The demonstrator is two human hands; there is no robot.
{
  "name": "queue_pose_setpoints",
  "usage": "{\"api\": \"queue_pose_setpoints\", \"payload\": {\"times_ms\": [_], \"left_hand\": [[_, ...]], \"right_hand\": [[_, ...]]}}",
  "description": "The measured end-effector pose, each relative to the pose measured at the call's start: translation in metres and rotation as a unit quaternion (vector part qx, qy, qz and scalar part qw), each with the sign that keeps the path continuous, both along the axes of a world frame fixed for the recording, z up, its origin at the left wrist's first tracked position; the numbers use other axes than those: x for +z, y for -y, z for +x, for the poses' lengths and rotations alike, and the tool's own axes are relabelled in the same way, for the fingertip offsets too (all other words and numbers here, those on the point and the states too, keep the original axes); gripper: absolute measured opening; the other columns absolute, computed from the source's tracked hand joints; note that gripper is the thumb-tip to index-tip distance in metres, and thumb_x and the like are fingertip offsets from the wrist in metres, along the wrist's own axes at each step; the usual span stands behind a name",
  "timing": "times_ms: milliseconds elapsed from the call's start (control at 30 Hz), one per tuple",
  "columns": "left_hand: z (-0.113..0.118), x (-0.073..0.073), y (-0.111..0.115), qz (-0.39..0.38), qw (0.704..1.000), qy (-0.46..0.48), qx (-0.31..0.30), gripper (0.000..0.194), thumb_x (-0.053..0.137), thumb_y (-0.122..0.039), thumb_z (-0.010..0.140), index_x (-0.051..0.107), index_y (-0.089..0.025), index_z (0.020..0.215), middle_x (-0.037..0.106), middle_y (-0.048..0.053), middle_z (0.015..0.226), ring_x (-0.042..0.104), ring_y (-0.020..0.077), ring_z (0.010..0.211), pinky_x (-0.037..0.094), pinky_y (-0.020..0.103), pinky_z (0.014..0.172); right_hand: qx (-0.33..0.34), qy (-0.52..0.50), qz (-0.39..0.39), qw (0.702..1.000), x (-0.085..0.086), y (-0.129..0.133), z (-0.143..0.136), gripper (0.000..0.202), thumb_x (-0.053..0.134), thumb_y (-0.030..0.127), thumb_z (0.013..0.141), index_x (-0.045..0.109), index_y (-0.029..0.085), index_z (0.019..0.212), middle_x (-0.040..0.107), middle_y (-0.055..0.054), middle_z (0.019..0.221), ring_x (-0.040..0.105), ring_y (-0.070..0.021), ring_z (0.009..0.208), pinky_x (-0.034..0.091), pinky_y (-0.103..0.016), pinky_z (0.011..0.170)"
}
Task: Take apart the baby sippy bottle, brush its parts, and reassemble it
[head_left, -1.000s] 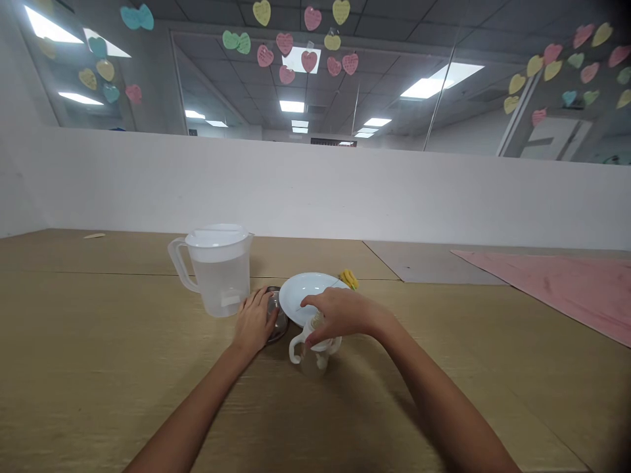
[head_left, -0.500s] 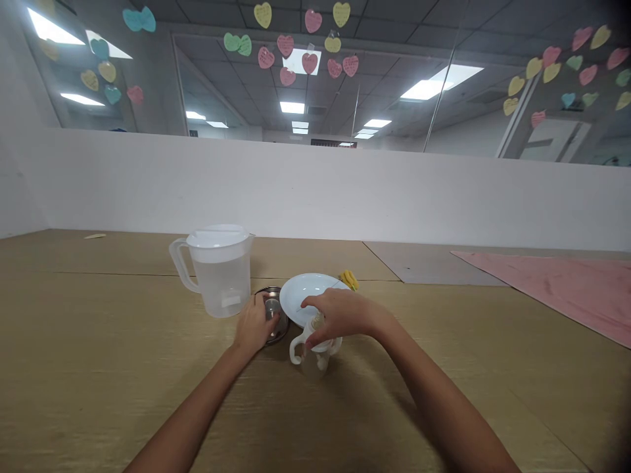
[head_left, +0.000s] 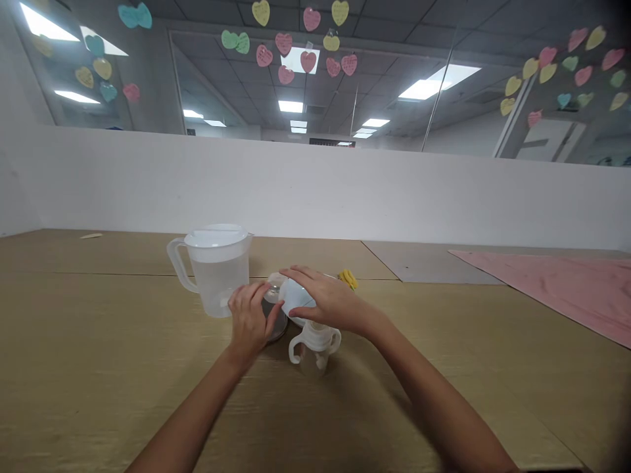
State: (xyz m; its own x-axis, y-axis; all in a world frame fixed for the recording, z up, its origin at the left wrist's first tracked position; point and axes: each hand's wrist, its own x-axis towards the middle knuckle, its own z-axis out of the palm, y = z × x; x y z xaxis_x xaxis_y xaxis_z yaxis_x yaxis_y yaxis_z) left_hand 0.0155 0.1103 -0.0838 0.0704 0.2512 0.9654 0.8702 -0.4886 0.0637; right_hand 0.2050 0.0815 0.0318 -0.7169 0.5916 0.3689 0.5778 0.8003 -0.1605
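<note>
My left hand [head_left: 250, 320] grips a clear plastic cap [head_left: 276, 284], raised above a dark round metal dish [head_left: 279, 327]. My right hand [head_left: 328, 299] is held over a baby bottle [head_left: 315, 345], fingers stretched out and thumb apart, with nothing in its grasp. The bottle stands upright on the table and has a white collar with two curved side handles. My right hand hides its top, so I cannot tell whether they touch. Behind the bottle, a white plate [head_left: 294, 295] is largely covered by the same hand.
A lidded translucent pitcher [head_left: 219, 272] stands left of the dish. Something small and yellow [head_left: 348, 278] lies beyond the plate. A pink cloth [head_left: 552, 279] covers the right side of the wooden table [head_left: 123, 341], and a white wall [head_left: 315, 190] rises behind.
My left hand has lifted the clear cap up from the metal dish. My right hand has risen off the bottle's collar, its fingers straightening and reaching leftward over the plate.
</note>
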Motion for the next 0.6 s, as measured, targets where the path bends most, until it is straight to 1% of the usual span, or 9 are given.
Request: {"api": "queue_pose_setpoints", "payload": {"times_ms": [33, 100, 167, 267, 333, 433, 467, 533, 600], "left_hand": [[0.001, -0.001, 0.002, 0.001, 1.0, -0.003, -0.022, 0.033, 0.056, -0.034, 0.084, 0.049, -0.015, 0.11, 0.059, 0.013, 0.105, 0.053, 0.026, 0.1, 0.035, 0.043, 0.093], [0.004, -0.002, 0.004, 0.003, 0.998, -0.003, -0.063, 0.029, 0.057, -0.032, 0.084, 0.049, -0.018, 0.108, 0.06, 0.011, 0.105, 0.055, 0.0244, 0.098, 0.036, 0.042, 0.092], [0.007, -0.001, 0.006, 0.006, 0.995, 0.005, -0.096, 0.028, 0.055, -0.03, 0.085, 0.048, -0.019, 0.11, 0.06, 0.011, 0.107, 0.055, 0.0243, 0.099, 0.037, 0.042, 0.092], [0.01, 0.002, 0.01, -0.015, 0.99, 0.029, -0.134, 0.039, 0.052, -0.032, 0.086, 0.042, -0.017, 0.121, 0.057, 0.013, 0.113, 0.052, 0.026, 0.105, 0.037, 0.043, 0.092], [0.011, 0.004, 0.013, -0.052, 0.984, 0.033, -0.168, 0.049, 0.049, -0.035, 0.087, 0.035, -0.015, 0.128, 0.052, 0.016, 0.118, 0.049, 0.0275, 0.109, 0.038, 0.043, 0.091], [0.013, 0.003, 0.016, -0.106, 0.962, -0.002, -0.25, 0.058, 0.043, -0.045, 0.088, 0.026, -0.013, 0.134, 0.05, 0.017, 0.12, 0.048, 0.0284, 0.109, 0.039, 0.043, 0.09], [0.014, 0.001, 0.016, -0.115, 0.954, -0.02, -0.277, 0.061, 0.042, -0.048, 0.088, 0.025, -0.014, 0.135, 0.051, 0.017, 0.118, 0.049, 0.0283, 0.107, 0.039, 0.042, 0.089], [0.017, -0.004, 0.016, -0.126, 0.94, -0.054, -0.312, 0.069, 0.044, -0.056, 0.084, 0.023, -0.015, 0.136, 0.055, 0.015, 0.112, 0.053, 0.0283, 0.101, 0.041, 0.042, 0.086], [0.023, -0.009, 0.015, -0.132, 0.935, -0.079, -0.319, 0.077, 0.047, -0.063, 0.08, 0.023, -0.016, 0.136, 0.058, 0.013, 0.104, 0.055, 0.0283, 0.095, 0.042, 0.042, 0.083]], "right_hand": [[0.011, -0.004, 0.025, 1.0, -0.003, -0.001, -0.003, 0.06, 0.059, 0.034, 0.086, 0.031, 0.025, 0.137, 0.038, -0.007, 0.136, 0.039, -0.022, 0.122, 0.039, -0.035, 0.095], [0.028, -0.005, 0.06, 0.998, -0.009, -0.004, -0.008, 0.054, 0.059, 0.029, 0.085, 0.036, 0.024, 0.134, 0.04, -0.006, 0.134, 0.037, -0.0206, 0.123, 0.038, -0.033, 0.096], [0.031, -0.006, 0.08, 0.996, -0.012, -0.005, -0.011, 0.049, 0.061, 0.025, 0.084, 0.042, 0.022, 0.129, 0.047, -0.006, 0.128, 0.042, -0.0203, 0.118, 0.04, -0.032, 0.093], [0.002, -0.017, 0.085, 0.996, -0.01, -0.005, -0.012, 0.041, 0.062, 0.026, 0.082, 0.048, 0.019, 0.12, 0.055, -0.006, 0.115, 0.05, -0.021, 0.105, 0.041, -0.032, 0.086], [-0.042, -0.038, 0.062, 0.996, -0.004, -0.002, -0.009, 0.037, 0.062, 0.031, 0.081, 0.05, 0.018, 0.114, 0.057, -0.007, 0.108, 0.053, -0.0213, 0.095, 0.041, -0.032, 0.079], [-0.098, -0.088, -0.011, 0.991, 0.01, 0.005, 0.0, 0.03, 0.057, 0.035, 0.08, 0.05, 0.018, 0.105, 0.059, -0.003, 0.091, 0.054, -0.0178, 0.077, 0.038, -0.027, 0.064], [-0.097, -0.101, -0.041, 0.989, 0.014, 0.007, 0.004, 0.027, 0.054, 0.033, 0.081, 0.049, 0.019, 0.104, 0.059, -0.002, 0.086, 0.052, -0.0162, 0.072, 0.036, -0.025, 0.06], [-0.064, -0.104, -0.102, 0.987, 0.022, 0.009, 0.013, 0.024, 0.048, 0.028, 0.083, 0.049, 0.021, 0.105, 0.057, 0.001, 0.081, 0.05, -0.0139, 0.068, 0.034, -0.023, 0.057], [-0.024, -0.075, -0.153, 0.985, 0.027, 0.009, 0.02, 0.024, 0.045, 0.025, 0.082, 0.051, 0.022, 0.105, 0.057, 0.001, 0.083, 0.049, -0.013, 0.069, 0.033, -0.022, 0.057]]}}
